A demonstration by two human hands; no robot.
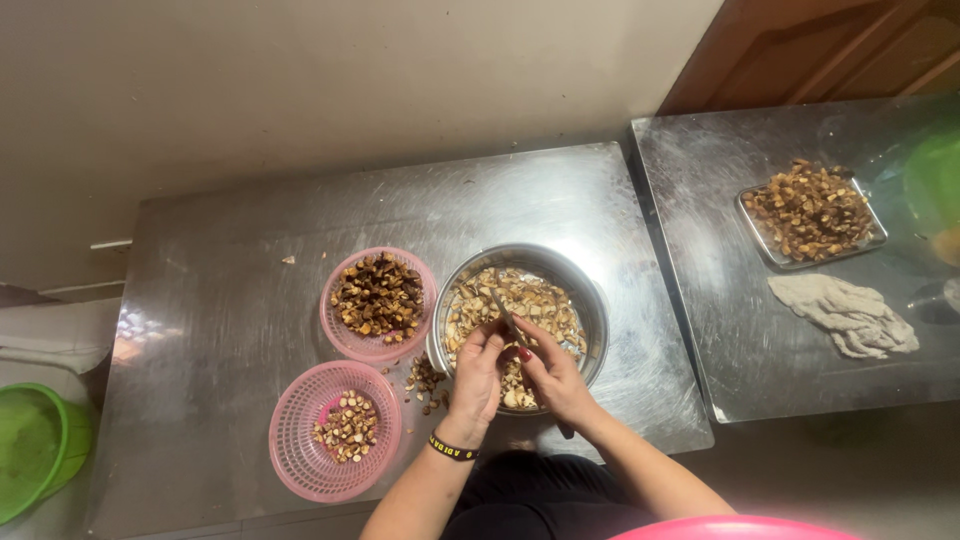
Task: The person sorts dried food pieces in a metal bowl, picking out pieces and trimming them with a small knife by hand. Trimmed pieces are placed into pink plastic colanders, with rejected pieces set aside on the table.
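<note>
Both my hands work over a round steel bowl (590,305) full of pale brown cut pieces. My right hand (555,378) grips a thin knife (505,312) whose blade points up and away over the bowl. My left hand (478,372), with a dark band at the wrist, pinches a small piece right against the blade. A few loose pieces (425,382) lie on the steel table (230,300) beside the bowl's left rim.
Two pink plastic baskets sit left of the bowl: the far one (340,325) holds dark pieces, the near one (300,465) a few pale ones. On a second steel table (720,330) to the right are a tray (765,248) of brown pieces and a crumpled cloth (845,312). A green basket (45,450) stands on the left.
</note>
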